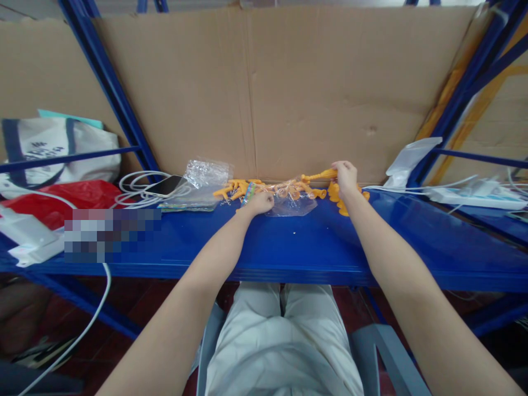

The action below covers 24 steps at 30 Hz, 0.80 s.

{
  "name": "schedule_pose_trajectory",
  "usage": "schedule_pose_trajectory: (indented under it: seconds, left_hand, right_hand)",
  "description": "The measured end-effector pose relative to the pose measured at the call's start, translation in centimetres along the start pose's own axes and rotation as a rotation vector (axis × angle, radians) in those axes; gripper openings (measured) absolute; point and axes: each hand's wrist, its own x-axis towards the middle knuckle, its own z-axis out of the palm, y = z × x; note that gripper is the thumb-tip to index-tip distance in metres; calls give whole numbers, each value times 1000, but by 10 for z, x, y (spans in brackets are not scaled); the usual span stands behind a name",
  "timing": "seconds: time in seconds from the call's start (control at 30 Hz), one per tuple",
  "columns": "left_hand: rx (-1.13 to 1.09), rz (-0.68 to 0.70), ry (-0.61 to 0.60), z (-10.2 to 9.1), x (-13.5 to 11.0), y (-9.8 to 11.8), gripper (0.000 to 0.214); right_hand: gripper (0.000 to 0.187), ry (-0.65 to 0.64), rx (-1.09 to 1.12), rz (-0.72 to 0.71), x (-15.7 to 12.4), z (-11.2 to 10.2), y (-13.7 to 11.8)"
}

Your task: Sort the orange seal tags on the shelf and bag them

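My left hand (262,202) is closed at the left edge of a clear plastic bag (292,208), its fingers partly hidden. Orange plastic pieces (295,190) lie in or behind the bag; I cannot tell which. More branching orange pieces (235,190) are spread left of that hand, with a small colourful strip (249,192) by the wrist. Raised near the cardboard, my right hand (345,175) pinches one end of a long orange plastic piece (319,175), which points left above the bag. Beneath the right hand sits a pile of rounded orange pieces (339,203).
A cardboard sheet (309,93) stands behind the blue shelf (289,247). To the left are crumpled clear packaging (206,176), a phone (168,186), white cables (132,190), a red bag (94,195) and a cloth bag (91,151). A power strip (487,197) lies right.
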Motion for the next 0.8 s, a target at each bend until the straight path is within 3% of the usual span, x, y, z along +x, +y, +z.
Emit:
schedule_pose_trajectory:
  seconds: [0.13, 0.3, 0.37, 0.6, 0.7, 0.8]
  left_hand:
    - [31, 5, 11, 2, 0, 0, 28]
    - [-16, -14, 3, 0, 0, 0, 28]
    - [-27, -16, -2, 0, 1, 0, 27]
    - [-18, -4, -4, -1, 1, -1, 27]
    - [19, -3, 63, -5, 0, 1, 29]
    - [42, -109, 211, -12, -3, 2, 33]
  right_hand:
    - [9, -5, 80, -23, 7, -5, 2]
    - [17, -189, 126, 30, 9, -9, 2]
    - [14, -203, 94, 38, 5, -8, 0]
    - [15, -169, -216, -207, -10, -7, -3]
    - [13, -223, -280, -274, -12, -5, -2]
    - [10, -308, -324, -280, -15, -2, -3]
